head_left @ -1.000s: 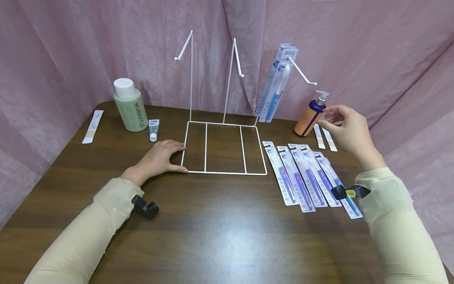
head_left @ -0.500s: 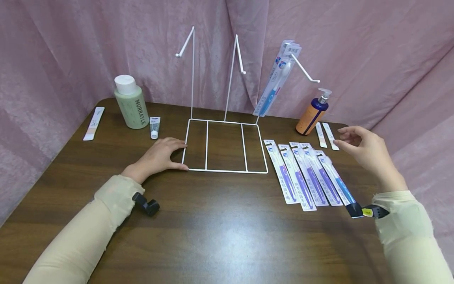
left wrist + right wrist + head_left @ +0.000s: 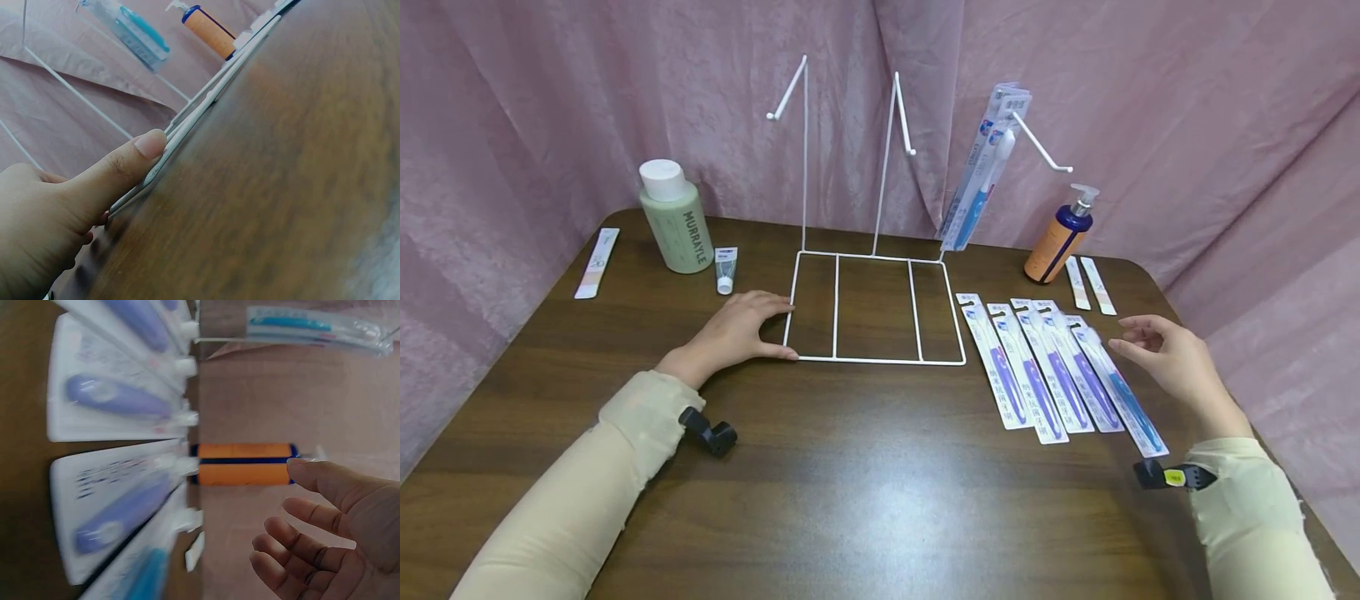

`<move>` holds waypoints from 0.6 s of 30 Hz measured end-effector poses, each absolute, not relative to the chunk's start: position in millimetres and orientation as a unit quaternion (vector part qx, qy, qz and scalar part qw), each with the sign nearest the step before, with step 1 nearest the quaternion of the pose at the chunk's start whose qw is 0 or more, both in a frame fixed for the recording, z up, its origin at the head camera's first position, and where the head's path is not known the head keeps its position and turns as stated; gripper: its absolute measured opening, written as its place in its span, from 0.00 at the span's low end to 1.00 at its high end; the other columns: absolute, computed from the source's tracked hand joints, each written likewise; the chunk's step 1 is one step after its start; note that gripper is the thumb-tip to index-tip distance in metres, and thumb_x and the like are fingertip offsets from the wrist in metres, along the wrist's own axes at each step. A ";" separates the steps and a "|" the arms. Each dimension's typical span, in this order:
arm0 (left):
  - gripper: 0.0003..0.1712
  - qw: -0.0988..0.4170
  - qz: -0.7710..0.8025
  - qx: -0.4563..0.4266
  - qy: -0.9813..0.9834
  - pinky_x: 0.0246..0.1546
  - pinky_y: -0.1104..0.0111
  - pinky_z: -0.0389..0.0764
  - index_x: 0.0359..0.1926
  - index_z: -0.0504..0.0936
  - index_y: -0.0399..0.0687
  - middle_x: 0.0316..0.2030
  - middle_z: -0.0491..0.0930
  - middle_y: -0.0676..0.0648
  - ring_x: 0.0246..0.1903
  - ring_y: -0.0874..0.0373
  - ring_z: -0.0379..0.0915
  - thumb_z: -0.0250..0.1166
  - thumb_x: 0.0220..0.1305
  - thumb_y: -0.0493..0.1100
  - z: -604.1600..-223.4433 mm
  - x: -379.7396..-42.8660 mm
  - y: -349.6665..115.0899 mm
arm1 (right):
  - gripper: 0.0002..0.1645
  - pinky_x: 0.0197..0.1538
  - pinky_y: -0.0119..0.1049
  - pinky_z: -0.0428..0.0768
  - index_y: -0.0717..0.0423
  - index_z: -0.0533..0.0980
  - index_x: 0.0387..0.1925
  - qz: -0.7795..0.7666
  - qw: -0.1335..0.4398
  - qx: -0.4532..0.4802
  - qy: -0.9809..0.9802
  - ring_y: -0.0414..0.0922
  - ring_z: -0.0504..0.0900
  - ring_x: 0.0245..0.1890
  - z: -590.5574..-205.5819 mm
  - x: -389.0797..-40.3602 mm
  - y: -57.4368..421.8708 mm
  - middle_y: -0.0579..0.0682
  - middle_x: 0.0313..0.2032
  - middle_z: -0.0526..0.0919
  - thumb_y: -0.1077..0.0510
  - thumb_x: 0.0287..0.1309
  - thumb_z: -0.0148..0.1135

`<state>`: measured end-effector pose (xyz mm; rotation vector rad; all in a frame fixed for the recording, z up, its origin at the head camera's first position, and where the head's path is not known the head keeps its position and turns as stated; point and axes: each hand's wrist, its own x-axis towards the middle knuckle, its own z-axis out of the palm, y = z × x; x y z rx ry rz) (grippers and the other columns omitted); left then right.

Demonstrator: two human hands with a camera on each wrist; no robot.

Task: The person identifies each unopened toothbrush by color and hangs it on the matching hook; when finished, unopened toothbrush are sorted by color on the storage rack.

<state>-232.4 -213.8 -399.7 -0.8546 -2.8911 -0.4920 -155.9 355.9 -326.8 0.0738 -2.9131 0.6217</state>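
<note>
My left hand (image 3: 735,332) holds the front left corner of a white wire display rack (image 3: 880,362). Its thumb (image 3: 122,164) lies along the front bar, and the other fingers reach the left bar. Packaged toothbrushes (image 3: 983,179) hang from the rack's right hook (image 3: 1037,143). Above the table at the right, my right hand (image 3: 1172,360) has loosely bent fingers and holds nothing. Several blister-packed toothbrushes, including a purple one (image 3: 996,367) and a blue one (image 3: 1123,396), lie fanned out left of it.
An orange pump bottle (image 3: 1054,246) stands at the back right, beside two slim white sachets (image 3: 1097,286). Across the table are a green bottle (image 3: 677,225), a small tube (image 3: 726,271) and another sachet (image 3: 597,263). A pink curtain (image 3: 737,108) hangs behind.
My right hand has moved away from the pump bottle, rightward and toward me, to beside the toothbrush packs. My left hand has stayed on the rack corner.
</note>
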 end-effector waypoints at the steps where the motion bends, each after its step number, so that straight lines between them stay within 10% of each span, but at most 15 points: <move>1: 0.53 0.043 -0.160 -0.279 -0.946 0.66 0.47 0.61 0.60 0.76 0.39 0.62 0.74 0.38 0.64 0.41 0.64 0.70 0.40 0.72 -399.5 -232.3 -213.6 | 0.25 0.30 0.23 0.69 0.63 0.76 0.51 0.206 0.078 0.023 -0.975 0.20 0.68 0.27 -330.8 -155.6 357.4 0.64 0.39 0.84 0.49 0.60 0.64; 18: 0.51 0.025 -0.153 -0.272 -0.950 0.67 0.47 0.59 0.62 0.74 0.40 0.63 0.72 0.39 0.66 0.42 0.62 0.72 0.42 0.68 -397.3 -231.8 -212.3 | 0.34 0.41 0.51 0.75 0.67 0.69 0.58 0.198 -0.021 -0.009 -0.980 0.60 0.78 0.43 -364.7 -154.6 372.9 0.69 0.46 0.79 0.46 0.61 0.62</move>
